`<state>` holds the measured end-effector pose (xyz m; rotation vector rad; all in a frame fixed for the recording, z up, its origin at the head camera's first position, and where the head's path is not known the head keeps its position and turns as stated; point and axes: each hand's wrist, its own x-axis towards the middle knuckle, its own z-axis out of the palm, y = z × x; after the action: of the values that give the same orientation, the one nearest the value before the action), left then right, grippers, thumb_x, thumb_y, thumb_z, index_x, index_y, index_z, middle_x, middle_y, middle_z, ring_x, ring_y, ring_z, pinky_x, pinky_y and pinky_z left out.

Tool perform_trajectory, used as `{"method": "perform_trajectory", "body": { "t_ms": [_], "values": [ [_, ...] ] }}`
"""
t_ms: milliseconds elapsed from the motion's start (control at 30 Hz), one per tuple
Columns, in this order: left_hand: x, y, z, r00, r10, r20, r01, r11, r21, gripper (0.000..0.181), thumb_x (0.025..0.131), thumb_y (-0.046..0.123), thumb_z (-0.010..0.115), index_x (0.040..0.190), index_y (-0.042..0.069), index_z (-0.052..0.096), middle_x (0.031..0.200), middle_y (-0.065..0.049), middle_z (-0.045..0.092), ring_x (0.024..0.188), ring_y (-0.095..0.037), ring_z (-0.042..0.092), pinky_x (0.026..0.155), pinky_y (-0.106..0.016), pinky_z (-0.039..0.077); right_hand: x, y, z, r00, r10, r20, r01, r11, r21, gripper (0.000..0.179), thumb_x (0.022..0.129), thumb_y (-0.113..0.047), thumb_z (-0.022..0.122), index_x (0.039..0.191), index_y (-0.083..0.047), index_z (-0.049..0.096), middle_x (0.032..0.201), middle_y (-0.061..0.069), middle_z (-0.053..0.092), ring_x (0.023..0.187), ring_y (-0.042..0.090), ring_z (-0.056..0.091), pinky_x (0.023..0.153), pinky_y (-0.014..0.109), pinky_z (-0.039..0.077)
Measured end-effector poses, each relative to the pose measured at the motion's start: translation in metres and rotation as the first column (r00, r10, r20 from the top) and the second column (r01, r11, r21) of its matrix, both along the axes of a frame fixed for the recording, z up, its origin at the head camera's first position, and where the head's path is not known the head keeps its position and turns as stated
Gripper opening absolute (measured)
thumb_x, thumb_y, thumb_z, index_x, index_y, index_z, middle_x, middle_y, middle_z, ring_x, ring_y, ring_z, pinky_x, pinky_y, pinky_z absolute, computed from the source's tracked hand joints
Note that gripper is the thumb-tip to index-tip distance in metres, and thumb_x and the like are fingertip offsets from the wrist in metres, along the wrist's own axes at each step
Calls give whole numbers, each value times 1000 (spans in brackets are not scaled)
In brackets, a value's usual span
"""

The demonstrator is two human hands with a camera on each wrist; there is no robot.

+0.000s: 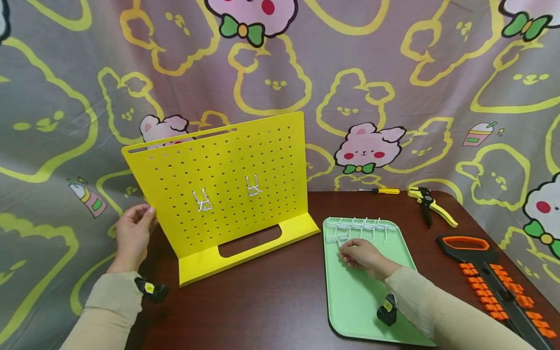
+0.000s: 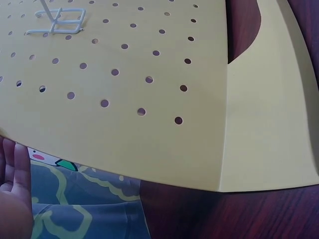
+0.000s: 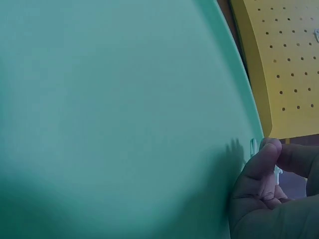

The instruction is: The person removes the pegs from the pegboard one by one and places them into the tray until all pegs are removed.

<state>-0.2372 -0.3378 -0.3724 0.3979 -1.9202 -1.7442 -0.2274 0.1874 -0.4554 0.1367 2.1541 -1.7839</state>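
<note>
A yellow pegboard [image 1: 227, 175] stands upright on its foot at the left. Two white wire hooks are fixed on its face, a left hook [image 1: 202, 200] and a right hook [image 1: 253, 185]. My left hand [image 1: 132, 236] grips the board's left edge, thumb tip at the rim. Over the green tray [image 1: 363, 301], my right hand [image 1: 366, 256] pinches a white wire hook [image 3: 253, 146] between thumb and forefinger. Its fingers hide most of that hook. Several more white hooks [image 1: 365, 226] lie in a row along the tray's far end.
Behind the tray lie a yellow screwdriver [image 1: 387, 190] and yellow-black pliers [image 1: 430, 206]. A black rack with an orange-lined handle [image 1: 465, 243] holds orange clips [image 1: 483, 294] at the right. A patterned curtain [image 1: 280, 87] hangs behind the brown table [image 1: 262, 306].
</note>
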Motion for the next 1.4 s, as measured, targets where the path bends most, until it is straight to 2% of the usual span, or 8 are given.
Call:
{"method": "perform_trajectory", "body": {
  "t_ms": [133,300,400,533,733,1033,1200,1400],
  "values": [
    [0,0,0,1000,-1,1,1,1000,11,6,103,9,63,107,4,63,90,5,56,82,-9,55,71,-11,52,0,-1,1,1000,-10,-4,10,999,33,11,104,-6,56,105,5,57,86,6,66,71,11,58,64,22,52],
    [0,0,-1,1000,-4,-6,4,999,35,4,103,8,63,101,11,64,90,4,57,82,-8,56,71,-11,52,-1,1,2,999,13,-35,-8,989,145,15,101,-8,58,100,6,62,87,8,65,75,15,59,67,27,54],
    [0,0,-1,1000,-6,-28,7,999,42,2,103,7,63,102,8,64,89,4,57,81,-8,56,71,-11,52,-3,3,5,998,43,-55,-33,984,178,17,101,-10,58,95,5,64,83,6,63,73,15,56,67,28,54],
    [0,1,-1,999,-5,-35,6,999,41,2,103,7,63,104,5,64,88,4,57,82,-9,56,71,-12,53,-10,4,15,994,89,-57,-83,991,102,22,104,-10,55,105,11,62,83,5,63,72,12,57,68,26,54],
    [1,1,-1,999,-9,-30,10,1000,28,1,103,8,63,103,8,64,89,4,57,82,-9,56,71,-12,53,-28,-6,43,995,93,-36,-94,995,-43,37,107,-14,55,128,15,50,102,12,68,84,13,67,80,30,59],
    [2,2,0,1000,-4,-25,4,1000,9,2,103,9,63,104,7,63,89,5,57,82,-9,56,71,-12,52,-58,-31,78,994,106,-39,-112,971,-213,36,111,-16,48,136,10,49,105,5,68,93,13,68,96,32,55],
    [3,3,1,1000,1,-14,-1,999,36,4,103,8,63,101,11,64,91,2,56,83,-10,56,71,-11,52,-67,-53,93,997,81,7,-76,959,-274,38,110,-18,50,138,8,50,112,9,68,96,16,68,103,36,52],
    [3,2,1,1000,-8,13,8,1000,3,4,104,12,63,106,9,64,93,2,56,85,-10,55,73,-11,52,-76,-83,104,997,62,52,-42,946,-322,44,109,-21,53,144,6,47,125,17,64,96,18,68,104,37,51]
  ]
}}
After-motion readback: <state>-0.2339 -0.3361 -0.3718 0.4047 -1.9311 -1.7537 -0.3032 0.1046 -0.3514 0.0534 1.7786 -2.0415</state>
